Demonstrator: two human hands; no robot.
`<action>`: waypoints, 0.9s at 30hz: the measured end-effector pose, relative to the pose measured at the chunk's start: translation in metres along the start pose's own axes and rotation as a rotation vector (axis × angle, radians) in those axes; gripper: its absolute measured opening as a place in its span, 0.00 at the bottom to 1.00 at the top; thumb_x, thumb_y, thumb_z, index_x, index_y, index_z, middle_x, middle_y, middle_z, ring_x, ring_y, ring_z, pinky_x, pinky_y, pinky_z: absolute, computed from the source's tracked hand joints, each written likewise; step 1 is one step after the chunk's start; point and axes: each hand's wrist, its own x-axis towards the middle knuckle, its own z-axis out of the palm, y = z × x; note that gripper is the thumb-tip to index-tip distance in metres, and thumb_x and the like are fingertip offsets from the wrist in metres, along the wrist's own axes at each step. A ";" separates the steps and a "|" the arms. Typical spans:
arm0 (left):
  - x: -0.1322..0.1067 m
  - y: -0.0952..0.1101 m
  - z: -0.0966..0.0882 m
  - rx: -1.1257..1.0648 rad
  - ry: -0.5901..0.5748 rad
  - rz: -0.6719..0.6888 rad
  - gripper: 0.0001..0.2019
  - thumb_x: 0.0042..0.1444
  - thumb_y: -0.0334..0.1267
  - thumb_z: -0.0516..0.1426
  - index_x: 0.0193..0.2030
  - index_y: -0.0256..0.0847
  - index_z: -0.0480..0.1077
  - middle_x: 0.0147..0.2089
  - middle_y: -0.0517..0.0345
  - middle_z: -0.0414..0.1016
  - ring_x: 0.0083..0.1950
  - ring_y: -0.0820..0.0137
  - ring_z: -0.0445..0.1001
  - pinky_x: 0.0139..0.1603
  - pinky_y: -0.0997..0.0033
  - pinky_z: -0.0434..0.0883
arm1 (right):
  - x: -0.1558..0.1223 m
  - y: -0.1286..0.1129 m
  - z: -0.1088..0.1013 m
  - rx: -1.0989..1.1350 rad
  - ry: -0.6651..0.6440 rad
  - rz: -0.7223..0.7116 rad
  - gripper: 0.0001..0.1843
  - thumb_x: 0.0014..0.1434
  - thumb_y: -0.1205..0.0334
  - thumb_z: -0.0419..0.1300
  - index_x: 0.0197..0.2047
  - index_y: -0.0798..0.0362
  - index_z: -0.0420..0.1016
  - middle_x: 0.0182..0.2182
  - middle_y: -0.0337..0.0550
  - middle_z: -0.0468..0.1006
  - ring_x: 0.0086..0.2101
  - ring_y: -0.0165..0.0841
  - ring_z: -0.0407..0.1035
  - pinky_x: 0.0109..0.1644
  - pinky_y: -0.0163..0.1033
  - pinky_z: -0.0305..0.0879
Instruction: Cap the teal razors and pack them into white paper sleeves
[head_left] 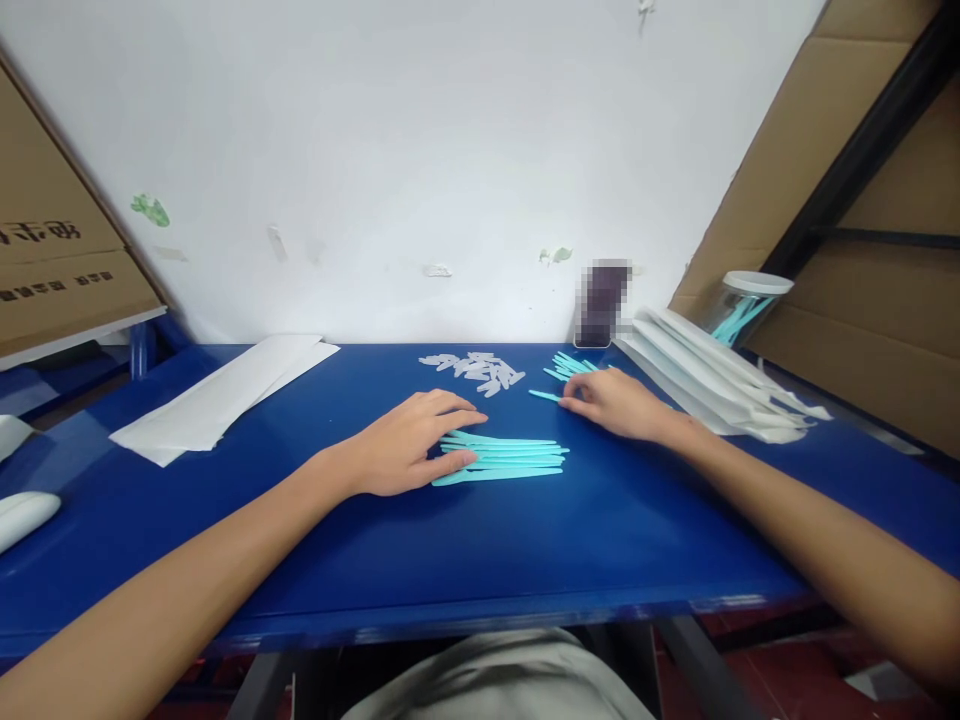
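Several light-blue plastic sticks (510, 457) lie side by side in a neat row on the blue table (465, 560). My left hand (409, 445) rests flat on the left ends of that row, fingers stretched out. My right hand (619, 403) reaches toward a looser pile of the same blue sticks (571, 365) farther back, its fingertips pinching one single stick (544, 396) that lies on the table. A small heap of clear plastic caps (476, 368) sits behind the row.
White paper sleeves are stacked at the right (705, 375) and at the left (221, 395). A clear jar with blue sticks (746, 305) stands at the back right. Cardboard boxes flank both sides. A white wall closes the back.
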 end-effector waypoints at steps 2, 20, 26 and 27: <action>-0.001 -0.002 -0.001 0.002 0.012 -0.008 0.27 0.72 0.55 0.48 0.70 0.45 0.63 0.69 0.45 0.67 0.67 0.54 0.65 0.66 0.53 0.62 | -0.001 -0.017 0.005 0.099 0.027 -0.071 0.18 0.67 0.50 0.54 0.45 0.51 0.80 0.30 0.42 0.78 0.31 0.34 0.70 0.34 0.37 0.55; 0.000 -0.009 0.002 0.063 -0.025 -0.097 0.24 0.75 0.46 0.42 0.70 0.42 0.63 0.68 0.45 0.65 0.67 0.55 0.64 0.65 0.51 0.61 | -0.019 -0.048 0.015 0.335 0.150 -0.316 0.25 0.67 0.41 0.55 0.49 0.53 0.80 0.18 0.32 0.65 0.20 0.29 0.59 0.32 0.38 0.53; -0.002 -0.008 0.002 0.016 -0.124 -0.114 0.31 0.71 0.59 0.46 0.74 0.47 0.56 0.74 0.44 0.58 0.70 0.51 0.60 0.67 0.48 0.59 | -0.025 -0.060 0.016 0.310 0.110 -0.344 0.32 0.63 0.35 0.58 0.57 0.52 0.76 0.23 0.35 0.69 0.25 0.32 0.63 0.34 0.39 0.57; -0.002 -0.007 0.002 0.011 -0.143 -0.126 0.33 0.70 0.61 0.46 0.75 0.48 0.54 0.75 0.44 0.56 0.71 0.50 0.59 0.68 0.46 0.58 | -0.026 -0.062 0.016 0.287 0.115 -0.358 0.32 0.63 0.36 0.58 0.59 0.51 0.75 0.26 0.38 0.72 0.27 0.34 0.66 0.36 0.40 0.58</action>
